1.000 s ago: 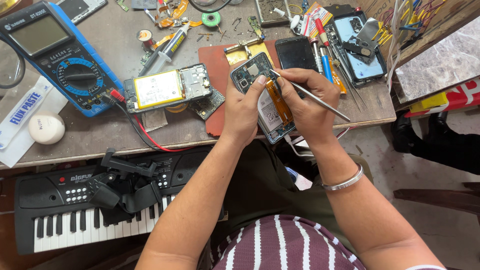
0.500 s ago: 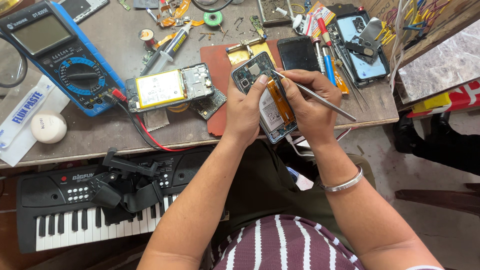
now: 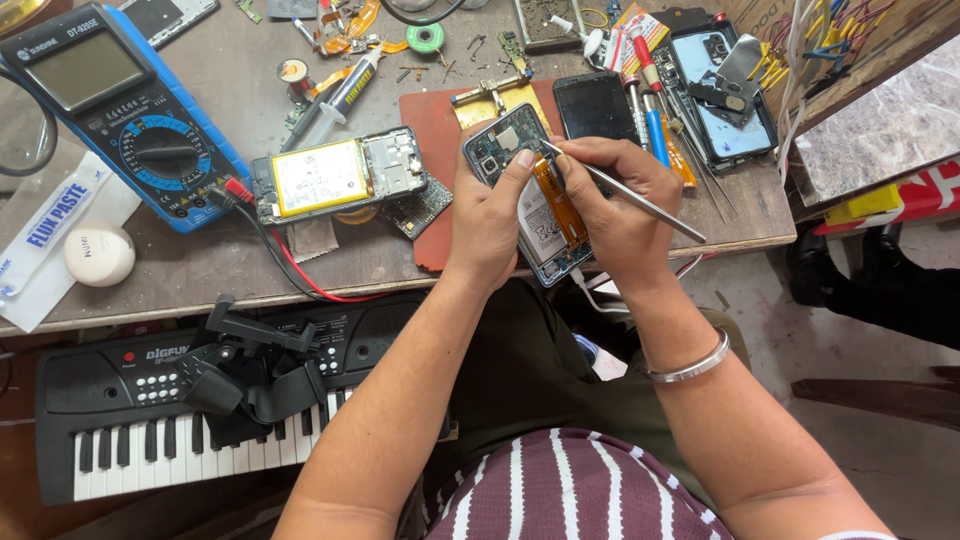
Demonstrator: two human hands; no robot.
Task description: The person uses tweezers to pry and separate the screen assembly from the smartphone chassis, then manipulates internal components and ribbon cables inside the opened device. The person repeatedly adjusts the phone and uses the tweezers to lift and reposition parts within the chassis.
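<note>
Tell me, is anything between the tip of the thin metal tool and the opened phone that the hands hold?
Nothing visible. The left hand holds the opened blue-framed phone, thumb near its top edge. The right hand holds the thin metal tool, whose tip meets the phone's upper part beside the thumb.

My left hand covers the opened phone's left half. Tweezer tips too small to read. Multimeter cut by left edge; keyboard partly under bench.
</note>
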